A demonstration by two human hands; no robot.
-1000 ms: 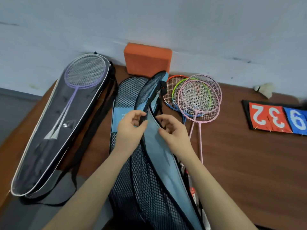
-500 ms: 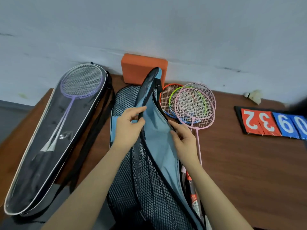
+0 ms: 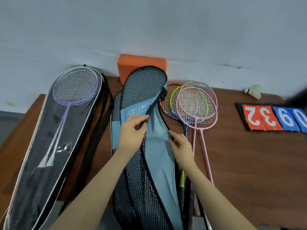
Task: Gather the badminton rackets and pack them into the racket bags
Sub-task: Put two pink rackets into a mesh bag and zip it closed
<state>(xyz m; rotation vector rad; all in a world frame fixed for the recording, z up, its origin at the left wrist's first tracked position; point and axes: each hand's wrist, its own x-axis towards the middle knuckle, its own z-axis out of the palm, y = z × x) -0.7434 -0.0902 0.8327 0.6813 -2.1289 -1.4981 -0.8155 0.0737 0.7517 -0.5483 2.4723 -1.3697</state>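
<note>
1. A wooden table (image 3: 249, 163) seen from above, set against a pale wall. Clock directions are read on the picture, twelve being the wall side

2. In the middle lies a blue mesh bag (image 3: 157, 146), long axis running from twelve to six. Its top flap has swung up and over toward eleven since a second ago, when it stood on edge; the opening is now wider

3. The left hand (image 3: 131, 131) pinches the black edge of the raised flap, fingers curled round it

4. The right hand (image 3: 180, 145) pinches the other edge of the opening at three o'clock of the bag. It has slid down that edge from where it was a second ago

5. The loose rackets (image 3: 194, 105), two pink, one green, one orange, lie stacked just beside the bag at its two o'clock, heads overlapping, handles pointing to six. None is in the blue bag yet, as far as can be seen

6. At nine o'clock a black bag (image 3: 49, 155) with a clear front already holds a purple racket (image 3: 74, 87)

7. An orange block (image 3: 141, 63) stands at twelve behind the blue bag. Score cards (image 3: 274, 118) lie at three, a shuttlecock (image 3: 253, 91) at two

8. Judgement: the bag is being spread to take the rackets; the likely next step is to lift the stack in
</note>
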